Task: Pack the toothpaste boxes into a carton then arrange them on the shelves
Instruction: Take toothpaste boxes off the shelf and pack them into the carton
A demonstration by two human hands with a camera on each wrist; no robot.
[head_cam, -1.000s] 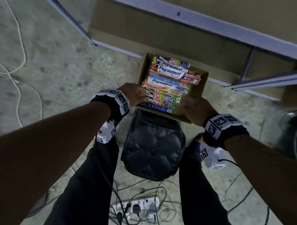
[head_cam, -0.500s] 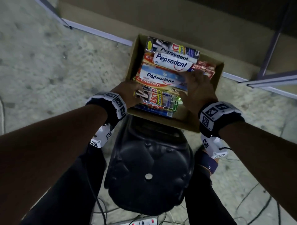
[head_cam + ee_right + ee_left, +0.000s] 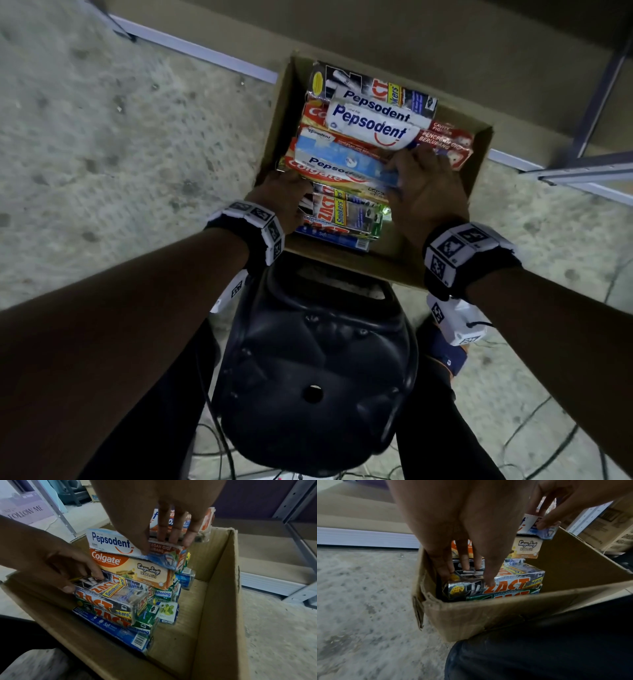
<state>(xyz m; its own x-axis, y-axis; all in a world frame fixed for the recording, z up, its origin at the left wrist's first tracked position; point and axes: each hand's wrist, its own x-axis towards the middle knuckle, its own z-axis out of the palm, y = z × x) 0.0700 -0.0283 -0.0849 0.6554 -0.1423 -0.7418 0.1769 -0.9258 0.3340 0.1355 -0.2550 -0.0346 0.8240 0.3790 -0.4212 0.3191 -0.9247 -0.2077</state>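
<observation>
- Your right hand [image 3: 154,513] pinches the blue Pepsodent box [image 3: 120,545]; lift it straight out of the carton [image 3: 219,588].
- Left-hand fingers [image 3: 489,580] lie straight, probably steadying the Zact box [image 3: 510,584]; press gently.

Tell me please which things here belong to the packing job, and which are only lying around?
Belong to the job:
- carton
- toothpaste boxes stacked inside it
- blue Pepsodent box under the right hand
- Zact box touched by the left hand
- shelf frame

Only lying around:
- black stool
- cables on the floor
</observation>
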